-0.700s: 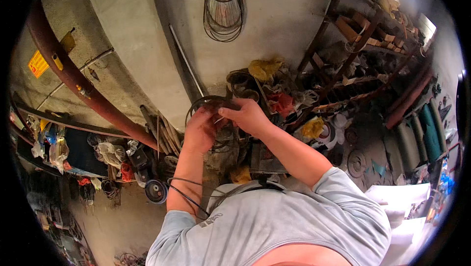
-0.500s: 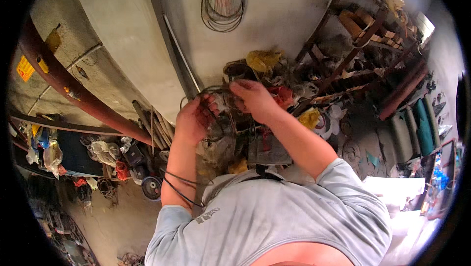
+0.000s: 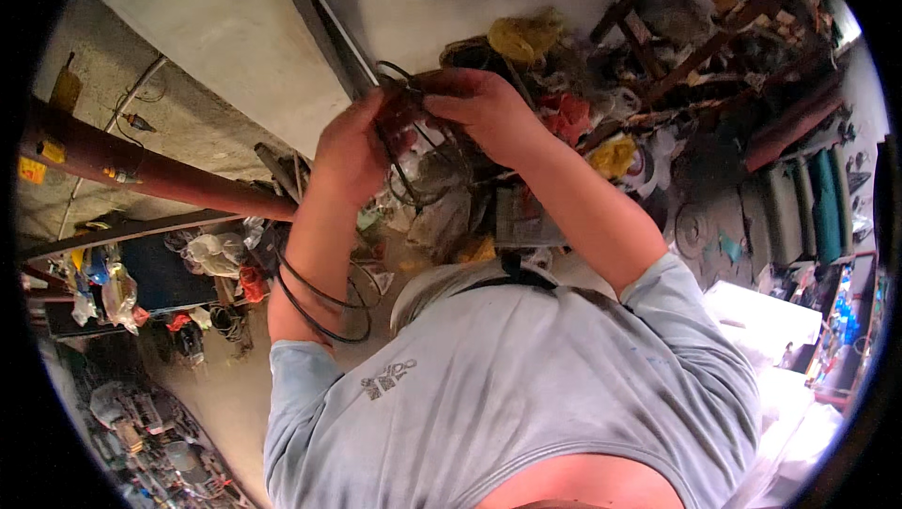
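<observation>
black cable (image 3: 398,171) loops between the curled left hand (image 3: 359,141) and the pinching right hand (image 3: 473,107), both holding it beyond the grey shirt (image 3: 545,359); it looks light, springy, best gripped where loops gather.

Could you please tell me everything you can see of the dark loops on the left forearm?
The dark loops look like thin, flexible cable or wire in slack curves. They cross the left forearm, apparently resting on it, and bulge out past its right edge. No free end shows; anything behind the arm is hidden.
</observation>
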### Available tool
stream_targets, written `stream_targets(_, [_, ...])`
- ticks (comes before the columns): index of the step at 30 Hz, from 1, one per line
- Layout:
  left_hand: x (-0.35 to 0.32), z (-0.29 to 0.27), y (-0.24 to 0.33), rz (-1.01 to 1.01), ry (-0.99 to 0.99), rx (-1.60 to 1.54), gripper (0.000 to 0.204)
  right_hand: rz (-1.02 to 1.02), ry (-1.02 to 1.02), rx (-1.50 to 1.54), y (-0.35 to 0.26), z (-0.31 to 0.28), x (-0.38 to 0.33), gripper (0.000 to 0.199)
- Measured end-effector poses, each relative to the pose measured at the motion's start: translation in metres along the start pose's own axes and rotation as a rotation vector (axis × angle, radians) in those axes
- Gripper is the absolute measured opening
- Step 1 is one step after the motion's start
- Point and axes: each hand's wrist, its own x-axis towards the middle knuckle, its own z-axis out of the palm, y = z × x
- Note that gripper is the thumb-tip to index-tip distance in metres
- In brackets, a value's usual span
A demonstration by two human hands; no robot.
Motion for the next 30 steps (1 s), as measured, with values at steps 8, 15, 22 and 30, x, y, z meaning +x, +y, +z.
stream_targets(8, [-0.005, 0.013, 0.028, -0.130, 0.082, 0.131, 0.027, -0.104, 0.046, -0.555, -0.019, -0.010, -0.012, 0.038])
stream_targets(15, [-0.046, 0.025, 0.090, -0.138, 0.078, 0.336, 0.022, 0.157, 0.263, -0.072, 0.058, -0.090, -0.083, 0.042])
stream_targets(22, [-0.101, 0.079, 0.102, -0.187, 0.264, 0.560, 0.042, 0.321, 0.263, 0.062, 0.166, -0.078, -0.155, 0.035])
stream_targets(30, [-0.154, 0.117, 0.089, -0.164, 0.407, 0.672, 0.044, 0.295, 0.023, 0.155, 0.186, -0.040, -0.186, 0.036])
